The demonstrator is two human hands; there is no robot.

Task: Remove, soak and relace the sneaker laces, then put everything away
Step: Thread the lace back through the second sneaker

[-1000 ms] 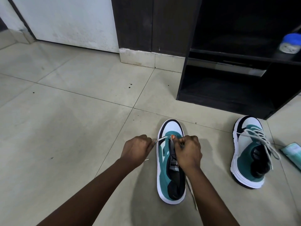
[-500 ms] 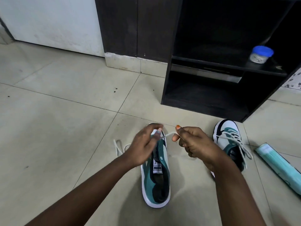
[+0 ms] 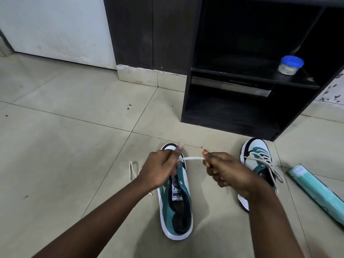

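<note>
A teal, white and black sneaker (image 3: 176, 207) lies on the tiled floor in front of me, its eyelets empty. Above its toe, my left hand (image 3: 160, 169) and my right hand (image 3: 226, 171) each pinch the white lace (image 3: 191, 158), which runs taut between them. A loop of the same lace (image 3: 132, 169) trails on the floor to the left. A second matching sneaker (image 3: 257, 161), still laced, sits to the right, partly behind my right forearm.
A dark open shelf unit (image 3: 242, 86) stands ahead on the right, with a blue-lidded jar (image 3: 290, 65) on its middle shelf. A rolled teal sheet (image 3: 316, 192) lies on the floor at far right. A white wall and dark panel close the back.
Both hands have lifted off the sneaker's eyelets and spread apart, drawing the lace out taut. A loop of lace now lies on the floor to the left. The view shifted right.
</note>
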